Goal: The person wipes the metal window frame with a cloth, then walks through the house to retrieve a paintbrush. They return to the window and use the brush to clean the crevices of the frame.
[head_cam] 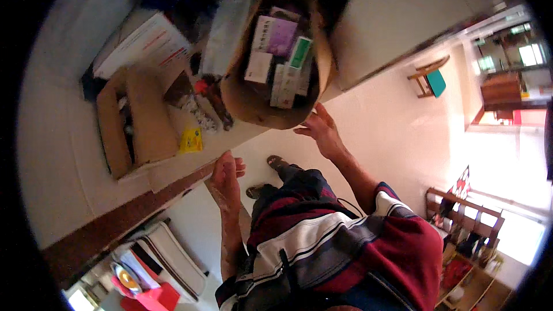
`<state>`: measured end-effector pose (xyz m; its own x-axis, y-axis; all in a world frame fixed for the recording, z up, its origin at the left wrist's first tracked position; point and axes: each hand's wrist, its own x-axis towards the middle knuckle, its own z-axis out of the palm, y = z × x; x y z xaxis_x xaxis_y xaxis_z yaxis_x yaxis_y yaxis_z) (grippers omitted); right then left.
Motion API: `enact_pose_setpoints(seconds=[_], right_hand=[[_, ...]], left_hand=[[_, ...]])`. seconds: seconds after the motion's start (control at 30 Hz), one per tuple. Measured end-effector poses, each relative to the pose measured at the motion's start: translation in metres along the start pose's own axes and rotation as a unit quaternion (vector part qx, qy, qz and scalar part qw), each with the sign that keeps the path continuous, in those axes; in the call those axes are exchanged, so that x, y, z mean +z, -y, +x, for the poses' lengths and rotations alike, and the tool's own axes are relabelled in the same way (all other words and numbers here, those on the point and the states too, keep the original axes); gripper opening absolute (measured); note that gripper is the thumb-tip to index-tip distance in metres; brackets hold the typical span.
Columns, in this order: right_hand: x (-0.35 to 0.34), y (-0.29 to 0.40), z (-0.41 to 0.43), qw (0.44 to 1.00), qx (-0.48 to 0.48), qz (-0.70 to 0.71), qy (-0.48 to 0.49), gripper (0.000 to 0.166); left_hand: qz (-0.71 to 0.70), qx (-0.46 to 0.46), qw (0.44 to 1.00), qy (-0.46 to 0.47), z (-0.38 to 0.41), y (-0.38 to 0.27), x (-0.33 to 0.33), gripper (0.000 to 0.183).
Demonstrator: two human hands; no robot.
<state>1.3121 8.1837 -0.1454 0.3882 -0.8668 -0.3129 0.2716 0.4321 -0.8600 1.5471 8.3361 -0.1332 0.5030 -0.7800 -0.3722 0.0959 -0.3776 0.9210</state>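
Note:
Before me on a wall-side shelf or counter stands a brown paper bag or carton with its top open, holding several small boxes, among them a purple and white box and a green and white box. My right hand is at the container's near right rim, fingers spread; whether it touches the rim cannot be told. My left hand is at the counter's front edge, fingers partly curled, with nothing plainly in it. Close by lies a small yellow packet. Left of that sits a cardboard box with a gap in its top.
Behind the cardboard box lies a white printed sheet or box. A crumpled clear plastic item is beside the yellow packet. A wooden chair with a green seat stands at right; wooden shelving is at lower right. A red item shows at lower left.

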Motion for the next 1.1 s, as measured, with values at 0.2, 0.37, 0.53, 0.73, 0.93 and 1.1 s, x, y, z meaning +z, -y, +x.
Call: enact_pose_setpoints(seconds=[0.2,0.37,0.53,0.73,0.93,1.1], right_hand=[[0.006,0.009,0.014,1.0,-0.022,-0.02,0.009,0.059],[0.021,0.017,0.024,0.999,-0.03,-0.019,-0.039,0.053],[0.012,0.014,0.036,0.995,-0.081,0.055,-0.004,0.055],[0.013,0.033,0.041,0.991,-0.12,0.057,0.025,0.052],[0.03,0.036,0.047,0.968,-0.193,-0.145,-0.062,0.054],[0.038,0.029,0.056,0.929,-0.24,-0.261,-0.104,0.047]], left_hand=[[-0.041,-0.023,0.995,0.085,0.029,-0.07,0.05,0.058],[-0.028,-0.007,0.994,0.101,0.041,-0.094,0.076,0.057],[-0.044,0.039,0.993,0.105,0.043,-0.12,0.102,0.054],[-0.074,0.145,0.979,0.122,0.057,-0.143,0.132,0.047],[0.012,0.332,0.943,0.023,0.071,-0.131,0.151,0.042],[-0.035,0.22,0.969,0.109,0.065,-0.108,0.139,0.04]])
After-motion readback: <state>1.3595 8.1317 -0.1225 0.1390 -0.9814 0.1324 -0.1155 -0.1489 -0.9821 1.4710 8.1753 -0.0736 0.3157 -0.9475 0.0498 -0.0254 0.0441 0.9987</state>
